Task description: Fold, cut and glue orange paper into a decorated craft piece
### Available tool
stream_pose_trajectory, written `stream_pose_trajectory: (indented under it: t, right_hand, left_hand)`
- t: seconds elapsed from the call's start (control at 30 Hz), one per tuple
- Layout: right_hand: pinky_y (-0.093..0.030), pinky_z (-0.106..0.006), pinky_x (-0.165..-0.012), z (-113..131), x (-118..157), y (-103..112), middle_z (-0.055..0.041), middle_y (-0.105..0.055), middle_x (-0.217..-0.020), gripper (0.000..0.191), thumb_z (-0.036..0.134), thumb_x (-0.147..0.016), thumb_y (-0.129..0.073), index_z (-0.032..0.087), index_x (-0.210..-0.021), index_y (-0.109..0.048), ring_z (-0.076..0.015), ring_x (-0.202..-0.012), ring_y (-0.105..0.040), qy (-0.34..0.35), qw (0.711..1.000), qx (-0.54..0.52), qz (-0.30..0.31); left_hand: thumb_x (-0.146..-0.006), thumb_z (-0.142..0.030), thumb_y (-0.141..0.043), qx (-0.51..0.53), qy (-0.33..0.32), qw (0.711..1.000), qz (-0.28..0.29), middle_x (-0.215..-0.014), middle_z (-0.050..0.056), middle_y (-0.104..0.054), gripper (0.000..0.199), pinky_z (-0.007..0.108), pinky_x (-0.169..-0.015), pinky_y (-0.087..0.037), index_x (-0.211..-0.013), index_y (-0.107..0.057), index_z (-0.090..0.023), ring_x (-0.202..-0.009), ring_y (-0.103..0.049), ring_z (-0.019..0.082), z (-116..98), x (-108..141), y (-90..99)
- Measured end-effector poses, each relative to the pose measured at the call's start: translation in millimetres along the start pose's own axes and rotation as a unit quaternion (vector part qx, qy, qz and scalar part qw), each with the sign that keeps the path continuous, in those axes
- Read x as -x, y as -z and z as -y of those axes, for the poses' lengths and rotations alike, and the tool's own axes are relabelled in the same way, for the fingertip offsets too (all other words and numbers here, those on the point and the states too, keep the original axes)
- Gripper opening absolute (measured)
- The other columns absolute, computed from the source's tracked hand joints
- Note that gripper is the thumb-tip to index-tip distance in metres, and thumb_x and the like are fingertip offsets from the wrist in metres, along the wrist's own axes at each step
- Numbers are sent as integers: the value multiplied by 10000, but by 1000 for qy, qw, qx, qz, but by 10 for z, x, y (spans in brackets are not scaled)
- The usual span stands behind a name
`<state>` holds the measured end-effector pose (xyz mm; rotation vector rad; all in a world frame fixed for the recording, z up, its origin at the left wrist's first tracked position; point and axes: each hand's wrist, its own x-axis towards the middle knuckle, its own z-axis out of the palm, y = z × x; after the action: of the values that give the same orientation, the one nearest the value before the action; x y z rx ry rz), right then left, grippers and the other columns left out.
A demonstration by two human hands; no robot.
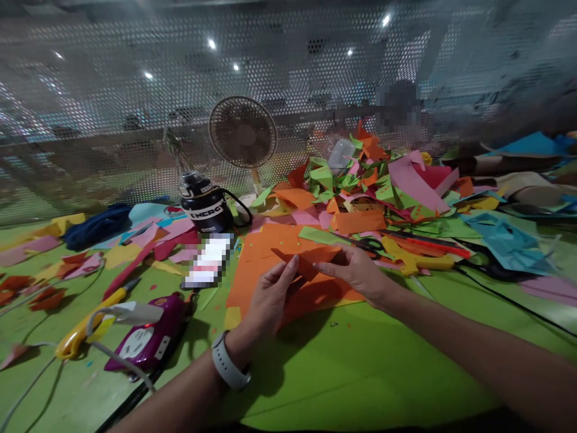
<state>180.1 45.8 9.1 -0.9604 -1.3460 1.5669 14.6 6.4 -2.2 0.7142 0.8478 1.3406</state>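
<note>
Between my two hands is a folded piece of orange paper (306,263), raised a little above the table. My left hand (273,294), with a pale watch band (229,364) at the wrist, pinches its left side with the thumb on top. My right hand (358,273) grips the right edge between thumb and fingers; some of those fingers are hidden behind the paper. Flat orange sheets (256,252) lie beneath both hands. Scissors with black handles (372,243) rest just past my right hand, close to a yellow glue gun (415,258).
A purple power strip (151,337) with a white plug and cables sits at the left, beside a yellow-handled tool (90,322). A black jug (207,207), a lit phone (210,261) and a fan (243,132) stand beyond. Colourful paper scraps (351,180) pile up before the mesh wall.
</note>
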Motion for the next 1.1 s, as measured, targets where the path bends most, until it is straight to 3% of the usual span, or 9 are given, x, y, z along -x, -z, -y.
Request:
stream_pose_trajectory:
  t: [0.2,0.37,0.83,1.1]
  right_hand:
    - [-504,-392,-903,21,1,21,-45,-749,-929,425,347,-568,-863,183,-930,-711,-207,-892,-679,-6,999,-41,2]
    - [-523,-364,-842,33,11,15,-37,-751,-845,358,366,-556,-867,166,-806,-707,-184,-788,-674,0,999,-26,-22]
    - [-524,-368,-854,54,7,1,-28,-750,-842,393,344,-523,-885,181,-837,-714,-187,-808,-675,-10,998,-58,-12]
    - [-481,-300,-785,-22,-18,46,-3,-709,-752,359,392,-573,-861,159,-805,-714,-118,-684,-623,-37,996,-79,-30]
  left_hand:
    - [-621,-437,-848,-54,-4,999,-1,-752,12,-747,288,240,-731,-546,-723,-759,-183,-686,-670,122,26,-23,42]
    - [-588,-454,-858,-55,6,998,-15,-667,-11,-701,329,224,-708,-526,-664,-731,-161,-635,-628,97,20,-19,34]
    - [-597,-436,-857,-59,14,998,-10,-720,18,-732,303,267,-734,-527,-689,-741,-171,-656,-647,125,12,-13,42]
    - [-583,-409,-873,-54,17,998,-32,-714,8,-738,300,248,-760,-544,-717,-753,-169,-677,-659,125,26,-22,62]
